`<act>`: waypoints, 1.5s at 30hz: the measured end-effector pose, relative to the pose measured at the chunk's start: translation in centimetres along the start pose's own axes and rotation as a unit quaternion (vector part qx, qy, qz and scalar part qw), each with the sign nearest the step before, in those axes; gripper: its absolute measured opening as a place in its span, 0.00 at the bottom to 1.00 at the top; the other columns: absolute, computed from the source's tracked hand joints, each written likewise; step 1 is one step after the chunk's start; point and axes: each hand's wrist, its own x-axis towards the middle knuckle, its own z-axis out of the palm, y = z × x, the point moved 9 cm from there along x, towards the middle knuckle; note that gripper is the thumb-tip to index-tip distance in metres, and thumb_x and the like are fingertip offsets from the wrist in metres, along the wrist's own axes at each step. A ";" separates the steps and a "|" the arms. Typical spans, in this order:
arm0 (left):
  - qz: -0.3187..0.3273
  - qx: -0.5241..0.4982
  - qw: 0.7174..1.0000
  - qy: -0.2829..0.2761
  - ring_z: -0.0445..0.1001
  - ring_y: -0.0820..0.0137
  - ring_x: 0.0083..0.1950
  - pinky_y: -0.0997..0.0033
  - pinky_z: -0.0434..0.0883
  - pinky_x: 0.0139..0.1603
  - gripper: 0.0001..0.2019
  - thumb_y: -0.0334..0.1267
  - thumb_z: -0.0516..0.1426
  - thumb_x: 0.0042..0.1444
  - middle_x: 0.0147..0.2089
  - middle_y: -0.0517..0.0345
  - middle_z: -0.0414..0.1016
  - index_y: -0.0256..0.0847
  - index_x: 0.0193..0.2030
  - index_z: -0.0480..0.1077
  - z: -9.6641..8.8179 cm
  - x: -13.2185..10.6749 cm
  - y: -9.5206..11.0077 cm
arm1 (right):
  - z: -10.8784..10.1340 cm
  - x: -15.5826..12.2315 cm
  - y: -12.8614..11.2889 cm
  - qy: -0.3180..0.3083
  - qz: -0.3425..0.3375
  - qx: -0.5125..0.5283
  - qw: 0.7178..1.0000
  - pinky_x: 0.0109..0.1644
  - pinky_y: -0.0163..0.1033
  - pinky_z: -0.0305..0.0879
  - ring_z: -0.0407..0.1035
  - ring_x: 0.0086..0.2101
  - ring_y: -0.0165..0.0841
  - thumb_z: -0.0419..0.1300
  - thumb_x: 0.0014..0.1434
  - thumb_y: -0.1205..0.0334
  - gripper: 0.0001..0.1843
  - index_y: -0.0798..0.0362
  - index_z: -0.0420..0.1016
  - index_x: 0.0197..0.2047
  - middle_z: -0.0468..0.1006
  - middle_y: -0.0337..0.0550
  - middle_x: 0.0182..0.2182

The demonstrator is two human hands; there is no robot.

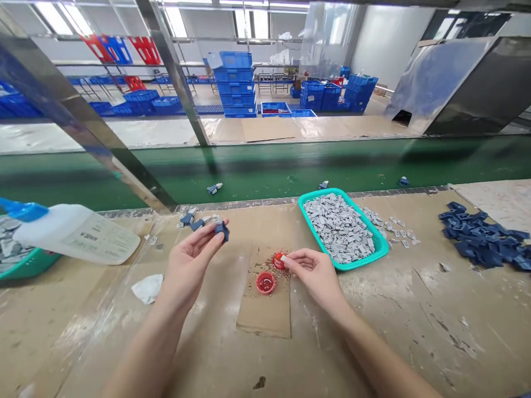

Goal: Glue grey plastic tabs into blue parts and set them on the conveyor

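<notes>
While pinched in left hand (188, 265), a blue plastic part (221, 231); right hand (316, 275) pinching a white piece (283, 258).

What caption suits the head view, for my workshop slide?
Left hand holds a small blue part while the right hand touches a red cap on cardboard.

Bluish plastic part (221, 230), red cap (279, 261)

Bright, even daylight floods the line here!

Windows (253, 22) blow out white along the top, glare streaks across the green conveyor belt (265, 166), and a steel post (85, 124) bows at the wide left edge. Down below, only faint, soft shadows fall beneath the left hand (191, 260) and right hand (315, 273), both crisp, with no heavy blur.
</notes>
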 end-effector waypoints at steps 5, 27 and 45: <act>-0.035 -0.043 0.998 0.022 0.71 0.64 0.56 0.69 0.67 0.59 0.20 0.40 0.66 0.49 0.53 0.48 0.74 0.40 0.49 0.72 -1.0 -1.3 -0.8 | -0.4 0.3 0.4 0.030 0.017 -0.007 0.999 0.33 0.37 0.67 0.73 0.30 0.36 0.67 0.50 0.51 0.15 0.56 0.77 0.31 0.80 0.46 0.28; -0.069 -0.054 0.996 -0.030 0.77 0.67 0.43 0.71 0.74 0.50 0.17 0.37 0.69 0.42 0.43 0.54 0.79 0.40 0.40 0.76 2.6 -2.6 -4.3 | 0.8 -1.0 1.6 -0.083 0.195 0.333 0.919 0.28 0.23 0.61 0.63 0.27 0.22 0.73 0.45 0.64 0.11 0.57 0.76 0.29 0.70 0.37 0.26; -0.160 0.006 0.985 0.071 0.74 0.56 0.51 0.67 0.70 0.57 0.32 0.45 0.73 0.23 0.46 0.50 0.78 0.37 0.40 0.75 1.1 -1.7 -5.1 | -25.1 -4.4 -7.7 0.404 -0.170 -0.470 0.766 0.42 0.43 0.66 0.73 0.35 0.40 0.54 0.62 0.51 0.15 0.52 0.76 0.38 0.79 0.46 0.35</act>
